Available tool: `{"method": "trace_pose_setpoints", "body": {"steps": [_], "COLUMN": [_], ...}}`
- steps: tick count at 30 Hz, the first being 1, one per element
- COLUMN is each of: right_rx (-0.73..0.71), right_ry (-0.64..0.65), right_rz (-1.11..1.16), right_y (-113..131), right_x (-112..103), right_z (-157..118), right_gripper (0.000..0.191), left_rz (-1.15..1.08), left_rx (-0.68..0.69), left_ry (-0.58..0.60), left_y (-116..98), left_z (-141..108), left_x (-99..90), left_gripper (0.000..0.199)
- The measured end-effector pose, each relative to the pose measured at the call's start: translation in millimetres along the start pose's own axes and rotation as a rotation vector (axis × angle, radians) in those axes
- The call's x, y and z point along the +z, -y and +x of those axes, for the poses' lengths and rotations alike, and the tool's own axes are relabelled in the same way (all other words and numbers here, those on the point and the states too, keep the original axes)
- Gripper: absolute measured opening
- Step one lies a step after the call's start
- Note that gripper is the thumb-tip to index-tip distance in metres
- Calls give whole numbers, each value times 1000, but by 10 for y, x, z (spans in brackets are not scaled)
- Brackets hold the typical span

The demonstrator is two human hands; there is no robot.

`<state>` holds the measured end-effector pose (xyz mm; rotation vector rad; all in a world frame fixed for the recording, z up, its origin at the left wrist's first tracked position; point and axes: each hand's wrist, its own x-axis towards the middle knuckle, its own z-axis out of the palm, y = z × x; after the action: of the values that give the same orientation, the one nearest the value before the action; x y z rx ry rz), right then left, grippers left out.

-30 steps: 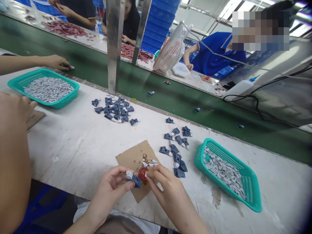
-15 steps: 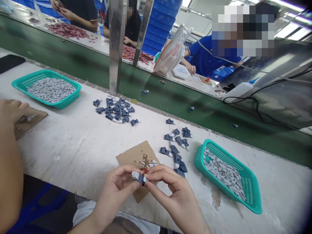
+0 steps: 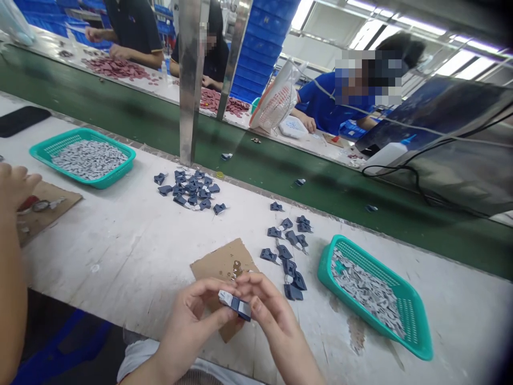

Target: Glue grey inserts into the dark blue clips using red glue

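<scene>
At the near edge of the white worktable (image 3: 120,251), seen from the head camera, both hands meet over a scrap of brown cardboard (image 3: 218,262). The left hand (image 3: 192,321) and the right hand (image 3: 266,315) pinch one small dark blue part with a pale grey end (image 3: 235,305) between their fingertips, fingers drawn narrow around it. A second ago a red-capped piece sat under the right thumb on the cardboard; now it is out of sight and the hands have lifted slightly toward the body, so the two pieces appear, in my judgement, to have been pressed together and the part is being checked or seated. The part's long axis runs roughly left to right, dipping toward the right; the grey end points to the left hand, the blue body to the right.

Just right of the cardboard lies a loose scatter of blue parts (image 3: 288,251), and beyond it a teal basket of grey pieces (image 3: 417,347). Farther left sit another blue pile (image 3: 190,187) and a second teal basket (image 3: 44,155). A neighbour's arm (image 3: 10,256) fills the left edge.
</scene>
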<state>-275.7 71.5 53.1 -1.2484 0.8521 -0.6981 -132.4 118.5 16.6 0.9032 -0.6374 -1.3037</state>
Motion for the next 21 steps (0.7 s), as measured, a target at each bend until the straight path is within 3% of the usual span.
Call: {"method": "trace_pose_setpoints", "body": {"steps": [3, 6, 9, 13, 16, 18, 21], "right_rx": [27, -19, 26, 45, 44, 13, -38], "right_ry": [48, -56, -140, -76, -97, -249, -526], "right_rz": [128, 165, 263, 471, 501, 420, 231], "right_y": [-70, -106, -132, -124, -47, -3, -42], "right_x": [63, 69, 30, -79, -224, -350, -558], "right_z": [41, 103, 177, 275, 277, 215, 44], "right_gripper": [33, 37, 42, 58, 71, 71, 56], "left_rz": [-60, -103, -91, 5, 145, 331, 623], "left_rx": [-35, -35, -52, -97, -17, 89, 221], "left_ry": [46, 88, 130, 246, 266, 233, 69], "left_y": [-8, -25, -70, -173, -297, -407, -580], "left_z": [50, 146, 265, 531, 989, 1470, 2354], "left_x": [58, 130, 201, 271, 307, 330, 365], "left_gripper": [12, 13, 16, 21, 27, 31, 34]}}
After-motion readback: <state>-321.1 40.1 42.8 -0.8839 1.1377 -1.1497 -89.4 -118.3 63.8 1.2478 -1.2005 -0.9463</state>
